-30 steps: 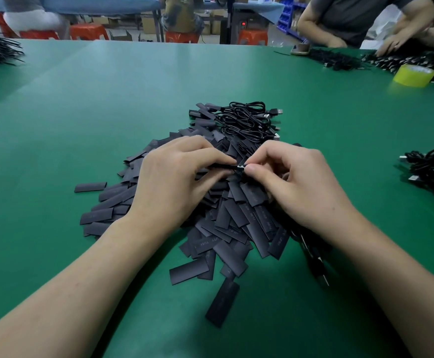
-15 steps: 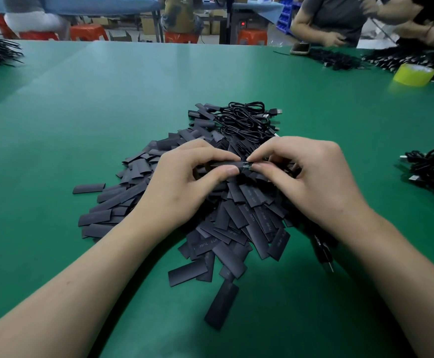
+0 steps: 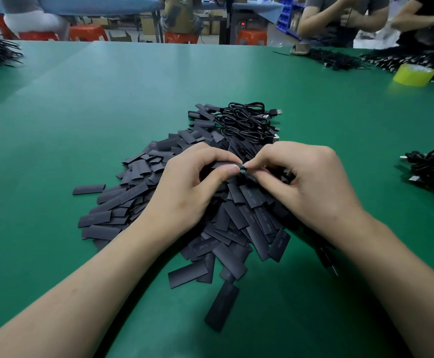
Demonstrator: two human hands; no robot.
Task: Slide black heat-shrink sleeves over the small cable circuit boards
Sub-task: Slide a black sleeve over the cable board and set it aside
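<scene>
Single head cam, wide-angle, worn by the person and tilted forward and down across the green table (image 3: 81,130). It sits close over the left hand (image 3: 184,189) and right hand (image 3: 314,187), which meet dead centre, with forearms coming in from 7 and 5 o'clock. The table's far edge and the stools (image 3: 89,32) sit at 12, tape roll (image 3: 414,74) at 2.

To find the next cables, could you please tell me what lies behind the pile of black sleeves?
Behind the sleeve pile lie coiled black cables, a USB plug sticking out. The left hand and right hand cover its middle, hiding what lies there.
</scene>
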